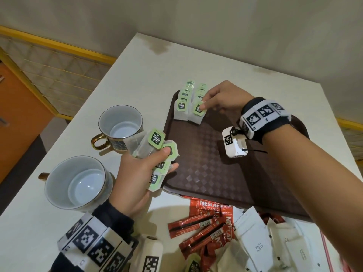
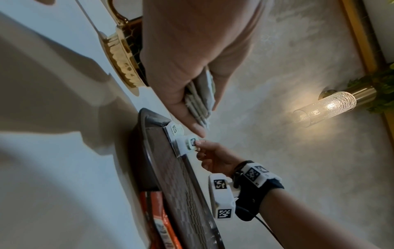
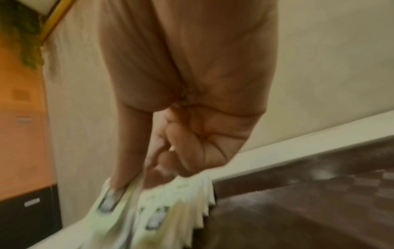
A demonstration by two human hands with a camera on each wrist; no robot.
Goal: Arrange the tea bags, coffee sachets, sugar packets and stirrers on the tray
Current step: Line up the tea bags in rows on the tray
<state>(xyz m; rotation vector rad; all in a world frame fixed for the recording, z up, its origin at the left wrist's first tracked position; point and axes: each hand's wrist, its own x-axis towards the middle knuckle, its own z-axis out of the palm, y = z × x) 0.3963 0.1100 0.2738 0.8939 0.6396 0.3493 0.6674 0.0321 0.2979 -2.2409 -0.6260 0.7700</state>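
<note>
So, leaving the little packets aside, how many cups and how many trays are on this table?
Cups: 2 (far cup, near cup)
Tray: 1 (brown tray)
Total: 3

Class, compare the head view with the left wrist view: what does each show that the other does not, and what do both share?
Only the head view shows two empty cups, the red coffee sachets and the white sugar packets lying on the table, off the tray. Only the left wrist view shows a lit wall lamp. Both show the left hand gripping a bunch of tea bags, the right hand touching the front tea bag of a row, and the brown tray.
</note>
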